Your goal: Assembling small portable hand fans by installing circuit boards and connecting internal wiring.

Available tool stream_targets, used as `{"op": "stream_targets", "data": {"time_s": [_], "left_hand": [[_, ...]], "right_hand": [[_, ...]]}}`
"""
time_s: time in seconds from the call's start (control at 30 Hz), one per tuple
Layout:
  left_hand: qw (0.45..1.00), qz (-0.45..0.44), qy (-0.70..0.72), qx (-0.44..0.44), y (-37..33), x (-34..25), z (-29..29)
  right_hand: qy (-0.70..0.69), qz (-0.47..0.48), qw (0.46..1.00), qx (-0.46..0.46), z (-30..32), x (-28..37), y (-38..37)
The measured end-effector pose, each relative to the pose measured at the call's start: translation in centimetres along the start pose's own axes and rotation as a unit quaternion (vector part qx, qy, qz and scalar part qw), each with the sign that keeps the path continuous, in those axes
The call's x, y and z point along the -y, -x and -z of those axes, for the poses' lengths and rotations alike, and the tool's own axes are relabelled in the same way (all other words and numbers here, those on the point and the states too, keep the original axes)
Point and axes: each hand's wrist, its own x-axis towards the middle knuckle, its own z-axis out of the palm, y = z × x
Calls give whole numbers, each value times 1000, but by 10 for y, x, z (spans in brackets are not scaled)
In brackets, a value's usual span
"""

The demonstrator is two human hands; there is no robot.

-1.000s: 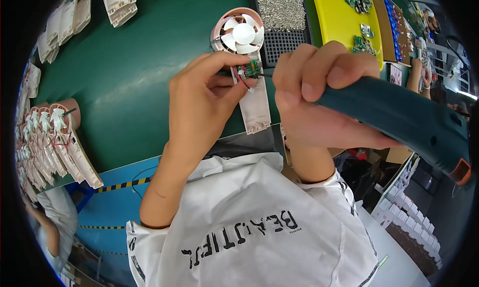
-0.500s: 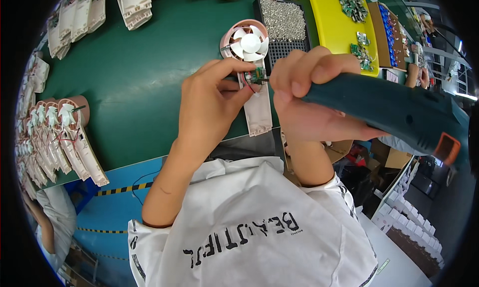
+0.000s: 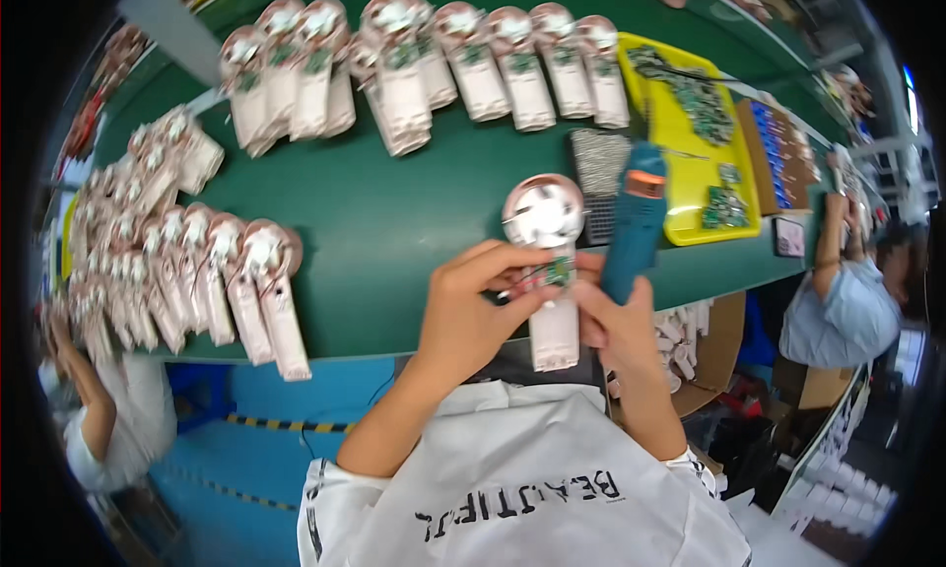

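A pink and white handheld fan half-shell lies in front of me, its white fan blades in the round head at the far end. A small green circuit board with thin wires sits at the top of its handle. My left hand pinches at the board with thumb and forefinger, from the left. My right hand is closed round the lower end of a teal electric screwdriver, which stands nearly upright. Its bit is hidden, and the right fingertips reach the shell's right side.
Several similar fan shells line the back, and more stand at the left. A black screw tray is behind the screwdriver. Beside it lies a yellow tray of circuit boards. Co-workers sit at both sides.
The screwdriver has swung from pointing right to nearly upright, away from the board. My view has shifted, showing more of the table's back. The left hand stays at the board.
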Motion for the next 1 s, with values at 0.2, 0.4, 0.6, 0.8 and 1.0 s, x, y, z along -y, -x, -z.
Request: {"op": "stream_targets", "data": {"time_s": [0.2,0.4,0.6,0.8,1.0], "left_hand": [[1000,16,-11,-8,13,2,8],[998,17,45,29,7,0,3],[999,26,42,21,4,-1,1],[998,44,48,22,1,4,0],[997,44,61,8,2,4,1]], "right_hand": [[-82,-94,987,97,-1,-15,-5],[-90,-45,991,85,2,-15,6],[-112,-23,990,84,1,-19,3],[-127,-28,988,86,2,-20,6],[-108,-17,991,71,-2,-17,5]]}}
